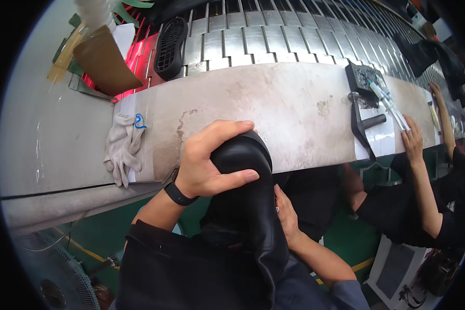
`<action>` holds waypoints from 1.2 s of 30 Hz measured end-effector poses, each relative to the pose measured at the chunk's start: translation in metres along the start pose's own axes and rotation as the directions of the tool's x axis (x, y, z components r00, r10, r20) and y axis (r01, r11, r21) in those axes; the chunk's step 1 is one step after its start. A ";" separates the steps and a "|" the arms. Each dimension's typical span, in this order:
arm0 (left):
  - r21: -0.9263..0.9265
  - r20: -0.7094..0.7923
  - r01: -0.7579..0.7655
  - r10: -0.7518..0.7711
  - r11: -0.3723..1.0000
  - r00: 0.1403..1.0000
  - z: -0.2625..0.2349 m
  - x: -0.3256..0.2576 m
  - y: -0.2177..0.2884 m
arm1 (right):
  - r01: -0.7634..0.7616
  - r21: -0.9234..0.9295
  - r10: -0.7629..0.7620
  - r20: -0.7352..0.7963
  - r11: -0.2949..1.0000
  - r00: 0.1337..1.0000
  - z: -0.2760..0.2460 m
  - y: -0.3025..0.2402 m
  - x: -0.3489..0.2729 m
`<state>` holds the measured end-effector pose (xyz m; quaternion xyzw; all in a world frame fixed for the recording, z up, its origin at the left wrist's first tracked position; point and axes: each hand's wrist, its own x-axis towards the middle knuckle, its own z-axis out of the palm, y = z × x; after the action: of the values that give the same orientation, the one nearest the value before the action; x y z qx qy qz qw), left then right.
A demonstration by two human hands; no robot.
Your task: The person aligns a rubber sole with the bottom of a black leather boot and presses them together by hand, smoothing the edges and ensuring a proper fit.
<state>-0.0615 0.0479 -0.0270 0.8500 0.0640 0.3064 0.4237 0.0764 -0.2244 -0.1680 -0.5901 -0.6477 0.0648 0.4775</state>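
Observation:
A smooth black leather boot (247, 194) is tilted in front of me, its rounded toe end over the table's near edge. My left hand (206, 157) is closed round that upper end, with the thumb pressed on the near side and the fingers reaching over the far side. Lower down, my right hand (287, 213) presses against the boot's right side; part of its fingers is hidden behind the leather. A wristband (180, 194) is on my left wrist. My dark clothing merges with the lower part of the boot, so its far end is hard to make out.
Grey gloves (123, 144) lie left on the worktable (299, 113). Behind runs a metal slat conveyor (243, 39) with a black shoe sole (170, 49). At right are a black T-shaped tool (364, 124), a black box (359, 85) and a co-worker's hand (412, 140). A fan (62, 274) stands lower left.

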 end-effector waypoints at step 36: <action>-0.022 -0.199 0.481 -0.475 0.877 0.857 -0.004 0.001 -0.052 | -0.608 0.436 0.485 0.368 0.663 0.793 -0.135 -0.092 0.128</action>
<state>-0.0553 0.0840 -0.0642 0.7785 0.3191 0.2741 0.4658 0.1255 -0.2101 0.0333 -0.5899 -0.4428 0.4480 0.5052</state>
